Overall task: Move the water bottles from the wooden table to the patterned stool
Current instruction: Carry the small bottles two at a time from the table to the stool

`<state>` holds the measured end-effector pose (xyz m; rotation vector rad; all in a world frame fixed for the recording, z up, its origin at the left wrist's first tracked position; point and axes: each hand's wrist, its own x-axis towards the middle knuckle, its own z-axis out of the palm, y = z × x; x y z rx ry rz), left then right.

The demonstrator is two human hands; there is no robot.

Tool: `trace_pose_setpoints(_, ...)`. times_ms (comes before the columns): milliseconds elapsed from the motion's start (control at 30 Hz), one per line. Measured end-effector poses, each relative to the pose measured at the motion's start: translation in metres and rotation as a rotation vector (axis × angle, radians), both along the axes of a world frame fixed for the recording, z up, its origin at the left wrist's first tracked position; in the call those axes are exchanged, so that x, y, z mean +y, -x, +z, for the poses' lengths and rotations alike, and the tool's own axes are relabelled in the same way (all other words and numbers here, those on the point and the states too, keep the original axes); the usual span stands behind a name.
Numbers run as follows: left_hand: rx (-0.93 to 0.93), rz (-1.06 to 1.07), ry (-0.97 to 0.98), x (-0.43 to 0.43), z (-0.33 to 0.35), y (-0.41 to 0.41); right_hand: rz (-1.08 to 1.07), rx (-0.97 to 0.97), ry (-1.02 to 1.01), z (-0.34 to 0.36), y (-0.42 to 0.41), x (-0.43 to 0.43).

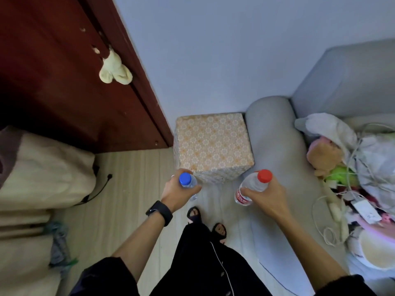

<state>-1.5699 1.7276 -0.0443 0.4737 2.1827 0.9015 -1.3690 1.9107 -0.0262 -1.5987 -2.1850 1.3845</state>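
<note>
I hold 2 water bottles in the air, 1 in each hand, both just short of the near edge of the patterned stool (213,144). My left hand (178,193) is curled round the blue-capped bottle (188,182), gripping it high so that only the cap, the shoulder and a bit of the clear bottom show past my fingers. My right hand (266,196) is wrapped round the red-capped bottle (250,187), thumb across its clear body above the red label; this bottle tilts, cap toward the sofa and base toward the middle. Neither bottle touches the stool, whose square top, orange with a white flower pattern, stands against the pale wall (213,50). A black watch (159,213) sits on my left wrist, and there is a ring on 1 finger of that hand. Below my hands my 2 feet in black sandals (194,214) stand on the light wooden floor (132,189). The grey sofa (271,135) is just beside the stool on the right, its rounded arm touching or nearly touching the stool's side; on its seat lie a brown soft toy (323,157), crumpled clothes and white cords (350,189). To the left of the stool is a dark red door (64,82) with a pale yellow cloth (115,70) hanging on it. Further left is a pile of cream bedding (42,171), with a black cable (100,188) lying on the floor beside it.
</note>
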Motion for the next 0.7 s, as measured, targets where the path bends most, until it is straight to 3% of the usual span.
trace_pose_setpoints(400, -0.124, -0.1, 0.031, 0.141, -0.072, 0.112, 0.007, -0.034, 0.043, -0.062, 0.104, 0.119)
trace_pose_setpoints(700, -0.108, 0.074, 0.055, 0.214, -0.137, 0.144, 0.001, -0.041, 0.093, -0.124, 0.167, 0.186)
